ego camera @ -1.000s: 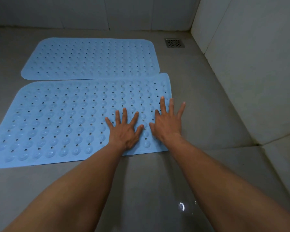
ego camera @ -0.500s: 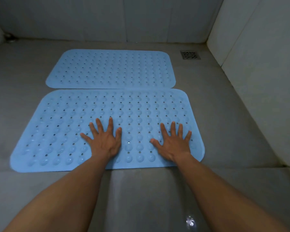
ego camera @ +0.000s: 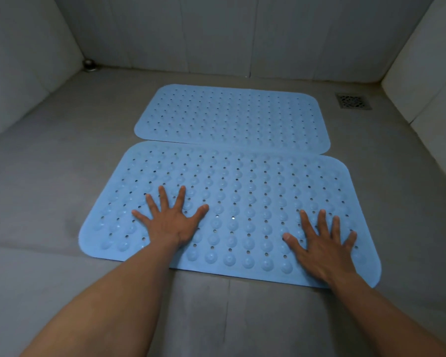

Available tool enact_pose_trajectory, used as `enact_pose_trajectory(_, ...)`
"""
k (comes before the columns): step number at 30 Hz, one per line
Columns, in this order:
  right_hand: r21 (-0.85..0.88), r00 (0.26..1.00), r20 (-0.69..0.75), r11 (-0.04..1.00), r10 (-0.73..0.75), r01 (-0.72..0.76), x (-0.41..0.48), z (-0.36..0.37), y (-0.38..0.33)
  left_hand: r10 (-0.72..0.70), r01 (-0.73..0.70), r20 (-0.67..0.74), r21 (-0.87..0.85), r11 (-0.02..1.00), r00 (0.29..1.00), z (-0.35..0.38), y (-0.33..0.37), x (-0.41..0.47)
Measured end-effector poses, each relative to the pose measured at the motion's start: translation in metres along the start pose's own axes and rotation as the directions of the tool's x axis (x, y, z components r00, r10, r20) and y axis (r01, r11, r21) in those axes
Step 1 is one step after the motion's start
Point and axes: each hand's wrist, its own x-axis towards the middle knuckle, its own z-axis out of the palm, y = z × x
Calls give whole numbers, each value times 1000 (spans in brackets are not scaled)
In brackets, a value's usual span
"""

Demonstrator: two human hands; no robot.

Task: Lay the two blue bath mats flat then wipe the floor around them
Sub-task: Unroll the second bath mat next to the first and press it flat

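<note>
First mat (ego camera: 229, 117), nearest the drain (ego camera: 353, 101), lies flat. Second mat (ego camera: 242, 181), farther from drain, flat under left hand (ego camera: 171, 224) and right hand (ego camera: 322, 249): fingers splayed straight, gripping nothing. Wipe of floor (ego camera: 62, 176) not begun.

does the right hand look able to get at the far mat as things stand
Probably yes: the right hand lies flat on the near mat, with only open mat between it and the far mat; it would need a forward stretch.
</note>
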Motion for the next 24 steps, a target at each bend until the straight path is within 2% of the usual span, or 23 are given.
enact_pose_trajectory(24,19,999,29,1000,-17,16,12,-3,-29,20,-20,-4,-7,1000,1000,-5,-24,16)
